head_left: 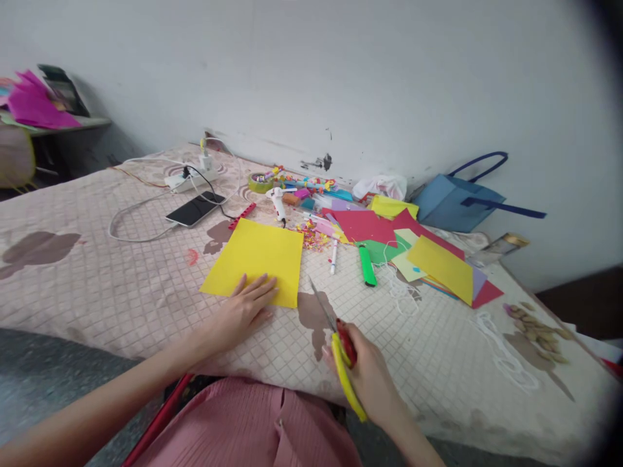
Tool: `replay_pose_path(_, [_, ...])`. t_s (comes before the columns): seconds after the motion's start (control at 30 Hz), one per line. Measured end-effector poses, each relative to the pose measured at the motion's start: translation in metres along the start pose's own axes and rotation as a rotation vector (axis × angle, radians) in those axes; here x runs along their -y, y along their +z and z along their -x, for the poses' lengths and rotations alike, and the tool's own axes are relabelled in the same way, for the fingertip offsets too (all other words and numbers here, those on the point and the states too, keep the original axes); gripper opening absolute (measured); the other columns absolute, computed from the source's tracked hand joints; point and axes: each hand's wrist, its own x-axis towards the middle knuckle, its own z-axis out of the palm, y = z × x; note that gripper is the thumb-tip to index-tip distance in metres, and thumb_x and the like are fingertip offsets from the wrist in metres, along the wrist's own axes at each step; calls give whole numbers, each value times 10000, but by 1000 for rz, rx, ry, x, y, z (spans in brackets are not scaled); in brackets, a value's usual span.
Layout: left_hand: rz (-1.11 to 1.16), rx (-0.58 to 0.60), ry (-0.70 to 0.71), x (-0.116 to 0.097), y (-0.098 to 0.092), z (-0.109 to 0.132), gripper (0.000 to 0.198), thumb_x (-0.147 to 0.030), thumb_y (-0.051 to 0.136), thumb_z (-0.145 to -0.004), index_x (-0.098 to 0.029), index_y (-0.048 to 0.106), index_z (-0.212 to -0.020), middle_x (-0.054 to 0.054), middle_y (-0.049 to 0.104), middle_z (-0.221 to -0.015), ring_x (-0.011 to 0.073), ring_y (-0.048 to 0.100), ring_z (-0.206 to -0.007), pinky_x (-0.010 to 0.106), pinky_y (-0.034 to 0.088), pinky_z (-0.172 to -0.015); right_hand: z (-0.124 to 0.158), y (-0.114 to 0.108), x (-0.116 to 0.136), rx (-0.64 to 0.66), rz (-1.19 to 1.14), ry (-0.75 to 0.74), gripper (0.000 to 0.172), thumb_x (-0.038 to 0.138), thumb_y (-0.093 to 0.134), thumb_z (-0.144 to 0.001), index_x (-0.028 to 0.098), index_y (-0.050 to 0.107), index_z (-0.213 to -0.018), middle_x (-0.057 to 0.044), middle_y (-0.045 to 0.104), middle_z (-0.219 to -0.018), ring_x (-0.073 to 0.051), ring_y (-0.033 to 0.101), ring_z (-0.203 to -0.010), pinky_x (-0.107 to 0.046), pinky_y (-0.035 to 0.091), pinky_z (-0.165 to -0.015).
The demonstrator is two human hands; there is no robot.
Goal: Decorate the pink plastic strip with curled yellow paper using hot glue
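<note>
Cannot see part of the yellow sheet [265,250], lying on the quilted cover [121,292] under the loosely spread left hand [249,305]; find scissors [337,347] partly hidden by the right hand [368,370], curled round the handles, just beside the sheet; note wide room leftward; cannot see inside the blue bag [450,202].

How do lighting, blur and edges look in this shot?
Head view: soft light, no harsh shadows; dark shading curves across the right corners; the magenta paper at far left looks soft; the yellow sheet under the left hand shows clear edges.
</note>
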Motion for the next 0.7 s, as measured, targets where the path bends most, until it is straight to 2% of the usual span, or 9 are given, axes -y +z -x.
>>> replay_pose_path(0.07, [-39, 15, -24, 1, 3, 1, 446, -329, 396, -905, -184, 387, -1327, 100, 377, -1401, 257, 281, -1316, 540, 204, -1054, -2, -7, -8, -123, 295, -89, 365, 426, 581, -741, 187, 539, -1014, -78, 605, -943, -228, 573, -845, -332, 434, -700])
replay_pose_path(0.13, [-65, 8, -32, -1, 7, 1, 459, -346, 404, -900, -178, 386, -1327, 106, 370, -1404, 259, 291, -1311, 519, 219, -1051, -3, -10, -18, -162, 464, -158, 376, 383, 561, -744, 176, 528, -1056, -105, 585, -1035, -262, 555, -960, -363, 438, -770])
replay_pose_path(0.27, [-122, -37, -69, -13, 13, 1, 469, -348, 424, -886, -169, 399, -1318, 116, 357, -1411, 289, 312, -1294, 509, 232, -1038, 1, -11, -32, -152, 606, -193, 384, 338, 546, -741, 164, 494, -1079, -117, 569, -1039, -268, 549, -992, -380, 457, -796])
replay_pose_path(0.4, [-134, -32, -87, -17, 10, -2, 465, -349, 469, -861, -147, 444, -1279, 140, 388, -1388, 305, 373, -1247, 481, 315, -989, 5, -16, -36, -151, 701, -170, 356, 354, 541, -743, 162, 498, -1039, -122, 571, -1011, -277, 562, -952, -379, 475, -747])
replay_pose_path(0.6, [-83, -13, 61, 16, -8, -2, 364, -239, 427, -884, -177, 483, -1239, 114, 449, -1349, 245, 393, -1249, 455, 300, -1033, 5, -23, -38, -149, 680, -184, 359, 361, 525, -757, 178, 493, -1065, -112, 566, -1072, -259, 575, -966, -360, 474, -756])
replay_pose_path(0.7, [-125, 40, 183, 29, -13, -1, 328, -183, 382, -898, -156, 508, -1200, 116, 516, -1284, 224, 436, -1218, 408, 347, -1018, 4, -24, -39, -142, 665, -172, 370, 352, 524, -756, 188, 491, -1086, -104, 567, -1087, -258, 577, -975, -360, 469, -762])
